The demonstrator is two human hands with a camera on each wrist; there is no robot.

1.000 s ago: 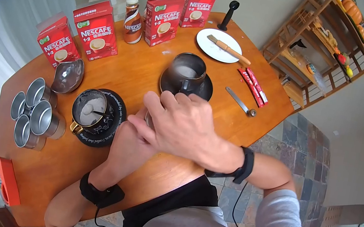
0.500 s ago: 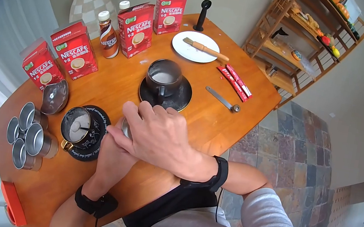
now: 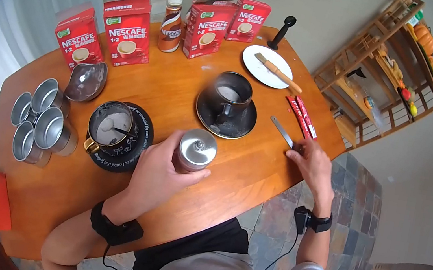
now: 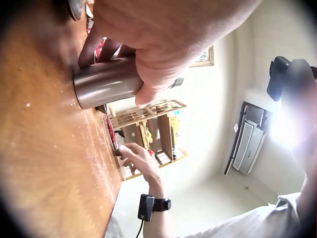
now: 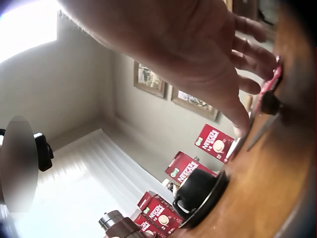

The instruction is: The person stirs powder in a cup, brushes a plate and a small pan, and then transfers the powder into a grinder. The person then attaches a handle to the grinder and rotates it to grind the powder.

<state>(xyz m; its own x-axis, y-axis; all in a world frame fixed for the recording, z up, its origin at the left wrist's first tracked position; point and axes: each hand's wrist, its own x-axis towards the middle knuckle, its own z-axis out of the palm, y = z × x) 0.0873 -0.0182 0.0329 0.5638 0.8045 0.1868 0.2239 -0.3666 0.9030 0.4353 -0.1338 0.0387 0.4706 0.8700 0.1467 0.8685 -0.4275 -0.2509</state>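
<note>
My left hand (image 3: 155, 173) grips a brown cylindrical hand coffee grinder (image 4: 106, 84) standing upright on the table; its silver lid (image 3: 197, 148) has a small post in the middle. Far to the right, my right hand (image 3: 315, 168) reaches down at the knob end of a flat metal crank handle (image 3: 281, 132). In the right wrist view its fingers are spread above the dark knob (image 5: 270, 103), not closed round it. Behind the grinder, a black cup (image 3: 227, 96) with pale powder stands on a black saucer (image 3: 235, 129).
Left of the grinder, a black cup (image 3: 109, 124) with powder and a spoon sits on a black coaster (image 3: 139, 151). Metal cups (image 3: 51, 129) and a glass bowl (image 3: 87, 82) stand further left. Red Nescafe boxes (image 3: 129, 34), a white plate (image 3: 256, 67) with a brush, and red sachets (image 3: 303, 115) lie behind.
My right hand has left the top of the grinder and moved right to the crank handle, so the silver lid now shows. My left hand still holds the grinder.
</note>
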